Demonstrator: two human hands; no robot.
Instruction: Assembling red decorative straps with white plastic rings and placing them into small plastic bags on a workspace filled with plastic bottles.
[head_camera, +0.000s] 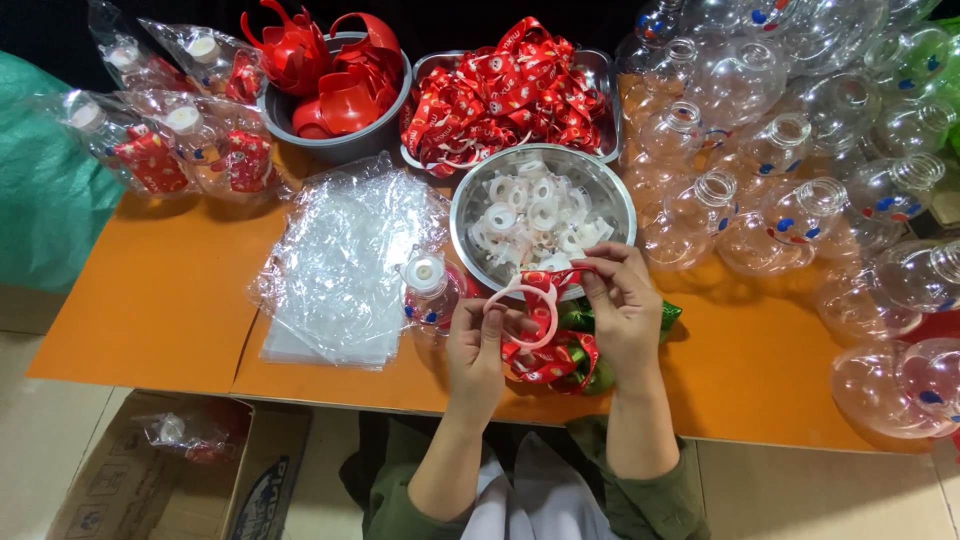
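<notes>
White ring (535, 312) pinched between both hands' closed fingers (600, 280) (red ribbon (545, 360) threaded through)

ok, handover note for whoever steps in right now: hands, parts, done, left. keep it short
Left hand: pinches the white plastic ring on its left side.
Right hand: grips the ring's right side together with the end of a red ribbon strap, which hangs to the orange table.
Parts: white fittings in the steel bowl; more red straps in the steel tray; red handles in the grey bowl; clear empty bottles on the right; flat clear bags centre-left.
Done: bagged bottles lie top left.
Left: strap not visibly fixed to the ring; many bare bottles remain.
</notes>
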